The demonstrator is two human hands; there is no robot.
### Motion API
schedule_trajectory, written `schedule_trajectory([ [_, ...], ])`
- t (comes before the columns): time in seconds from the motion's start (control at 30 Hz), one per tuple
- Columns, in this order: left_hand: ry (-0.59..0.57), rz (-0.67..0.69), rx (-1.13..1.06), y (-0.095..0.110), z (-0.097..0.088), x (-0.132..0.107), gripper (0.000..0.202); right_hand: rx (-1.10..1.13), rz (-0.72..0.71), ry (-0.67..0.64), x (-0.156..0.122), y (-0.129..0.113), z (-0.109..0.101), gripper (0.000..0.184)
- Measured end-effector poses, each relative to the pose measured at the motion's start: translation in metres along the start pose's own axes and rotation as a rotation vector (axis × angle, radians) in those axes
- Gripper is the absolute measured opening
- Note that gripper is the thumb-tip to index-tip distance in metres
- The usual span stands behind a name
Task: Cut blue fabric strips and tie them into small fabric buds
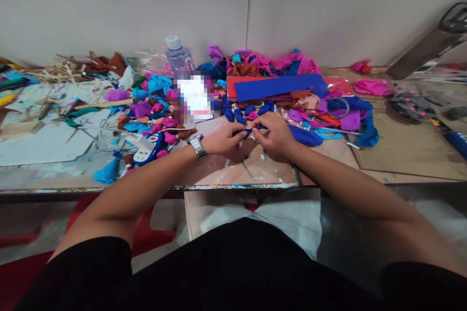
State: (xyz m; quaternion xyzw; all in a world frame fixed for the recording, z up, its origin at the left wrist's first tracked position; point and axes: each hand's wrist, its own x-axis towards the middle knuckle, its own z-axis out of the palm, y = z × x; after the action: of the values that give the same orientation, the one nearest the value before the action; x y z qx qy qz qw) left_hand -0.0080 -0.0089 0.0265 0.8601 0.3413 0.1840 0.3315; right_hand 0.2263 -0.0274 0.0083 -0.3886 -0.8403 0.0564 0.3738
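My left hand [223, 139], with a metal watch [197, 146] on the wrist, pinches one end of a narrow dark blue strip [249, 132] that looks like crepe paper or thin cloth. The fingers of my right hand [275, 136] close on the same strip, thumb towards the left hand. A wider dark blue piece [306, 136] lies beside the right hand; I cannot tell whether it joins the strip. Just beyond my hands sit several small dark blue bundles [239, 115] and a flat blue sheet [279, 86] on red packets [230, 88].
Colourful scraps [156, 87] heap across the table. A capped bottle [178, 56] stands behind a blurred bright screen [195, 97]. Left are a blue-and-white power strip [149, 149], green-handled pliers [82, 112] and white sheets [44, 148]. Right are cardboard [408, 150] and a dark tumbler [419, 48].
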Motion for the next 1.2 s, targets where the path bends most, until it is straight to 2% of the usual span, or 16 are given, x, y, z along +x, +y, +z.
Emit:
schedule_trajectory([
  [0.17, -0.024, 0.012, 0.0, -0.001, 0.001, 0.001, 0.038, 0.016, -0.067, -0.033, -0.001, 0.002, 0.0, 0.015],
  [0.3, -0.042, 0.018, -0.171, -0.006, 0.001, 0.002, 0.047, 0.027, -0.071, -0.019, -0.002, 0.004, 0.002, 0.015],
  [0.53, -0.093, -0.104, -0.548, -0.009, 0.005, 0.001, 0.071, 0.035, -0.073, 0.032, -0.002, 0.006, 0.005, 0.014],
  [0.63, -0.081, -0.125, -0.594, -0.009, 0.006, 0.002, 0.074, 0.038, -0.067, 0.061, -0.002, 0.007, 0.006, 0.013],
  [0.87, -0.008, -0.119, -0.534, -0.008, 0.005, 0.002, 0.07, 0.034, -0.059, 0.074, -0.002, 0.007, 0.007, 0.013],
  [1.1, -0.067, -0.185, -0.663, -0.008, 0.006, 0.0, 0.053, 0.05, -0.089, 0.064, -0.002, 0.007, 0.007, 0.014],
  [1.2, -0.044, -0.186, -0.665, -0.007, 0.005, 0.001, 0.051, 0.056, -0.093, 0.074, -0.002, 0.007, 0.006, 0.014],
])
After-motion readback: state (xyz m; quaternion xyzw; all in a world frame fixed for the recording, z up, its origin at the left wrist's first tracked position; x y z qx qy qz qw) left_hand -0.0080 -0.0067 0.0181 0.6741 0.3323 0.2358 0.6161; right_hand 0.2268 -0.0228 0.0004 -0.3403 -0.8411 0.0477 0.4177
